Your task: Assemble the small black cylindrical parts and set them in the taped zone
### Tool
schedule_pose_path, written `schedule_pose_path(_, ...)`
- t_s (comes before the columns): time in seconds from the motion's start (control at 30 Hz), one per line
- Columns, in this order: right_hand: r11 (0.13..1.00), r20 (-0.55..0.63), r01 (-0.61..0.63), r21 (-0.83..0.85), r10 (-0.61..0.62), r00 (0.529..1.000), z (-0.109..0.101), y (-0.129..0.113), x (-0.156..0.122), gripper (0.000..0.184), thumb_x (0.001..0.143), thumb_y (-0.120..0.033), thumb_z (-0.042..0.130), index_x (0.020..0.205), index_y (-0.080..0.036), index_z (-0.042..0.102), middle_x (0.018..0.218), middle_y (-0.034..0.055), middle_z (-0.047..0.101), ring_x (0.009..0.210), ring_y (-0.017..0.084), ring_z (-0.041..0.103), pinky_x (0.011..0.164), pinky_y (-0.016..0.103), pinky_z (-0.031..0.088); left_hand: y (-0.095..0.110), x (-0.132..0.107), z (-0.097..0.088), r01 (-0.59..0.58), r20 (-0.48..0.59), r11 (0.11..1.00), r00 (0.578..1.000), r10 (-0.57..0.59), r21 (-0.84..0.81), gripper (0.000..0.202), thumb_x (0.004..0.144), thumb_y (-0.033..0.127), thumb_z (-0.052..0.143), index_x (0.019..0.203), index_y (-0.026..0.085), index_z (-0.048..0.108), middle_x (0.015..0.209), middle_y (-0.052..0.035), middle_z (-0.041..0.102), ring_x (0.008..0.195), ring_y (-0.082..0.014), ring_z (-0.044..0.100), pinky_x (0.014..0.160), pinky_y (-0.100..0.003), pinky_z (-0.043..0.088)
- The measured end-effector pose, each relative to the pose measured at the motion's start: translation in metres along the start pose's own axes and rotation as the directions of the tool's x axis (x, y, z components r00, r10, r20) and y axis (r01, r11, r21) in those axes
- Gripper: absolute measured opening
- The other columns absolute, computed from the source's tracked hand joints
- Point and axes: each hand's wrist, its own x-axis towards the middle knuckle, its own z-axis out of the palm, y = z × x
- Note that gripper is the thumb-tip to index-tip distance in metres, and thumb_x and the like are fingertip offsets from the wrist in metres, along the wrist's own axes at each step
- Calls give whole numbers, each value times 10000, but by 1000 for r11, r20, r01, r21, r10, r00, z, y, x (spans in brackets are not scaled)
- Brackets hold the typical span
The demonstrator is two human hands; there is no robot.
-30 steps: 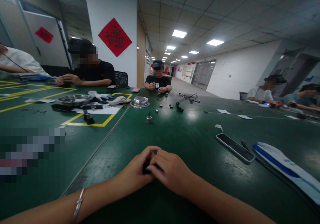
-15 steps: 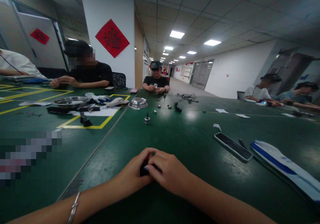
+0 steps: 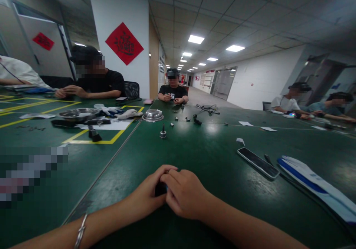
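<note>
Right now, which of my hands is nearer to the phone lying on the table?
Right. Your right hand is to the left of the phone and closer to you; your left hand is farther left, on the right hand's far side from it.

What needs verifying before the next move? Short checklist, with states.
1. Both hands in view: ok, left hand and right hand are together.
2. Held item identifiable: cannot tell, the space between them is mostly hidden.
3. Shafted metal part upright: ok, shaft up.
4. Smartphone apart from hands: ok, lying to the right.
5. Wrists bare: not ok, silver bracelet on the left.
</note>
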Motion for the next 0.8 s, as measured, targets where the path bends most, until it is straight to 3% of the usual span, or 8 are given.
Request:
schedule_pose_path(0.57,991,32,-131,-39,132,991,-1,-1,-2,163,869,-251,438,935,-183,570,852,30,668,694,167,616,580,254,379,-2,-1,-1,34,-13,991,999,-33,126,517,717,106,547,1200,226,409,1116,-35,583,1055,-208,552,915,-333,432)
schedule_pose_path(0.8,993,74,-122,3,121,990,-7,-1,-2,192,873,-250,383,980,-179,527,829,34,667,659,164,613,589,260,374,-1,-1,0,45,5,997,999,-46,67,481,755,141,554,1202,219,393,1097,-36,586,1031,-204,567,901,-340,449)
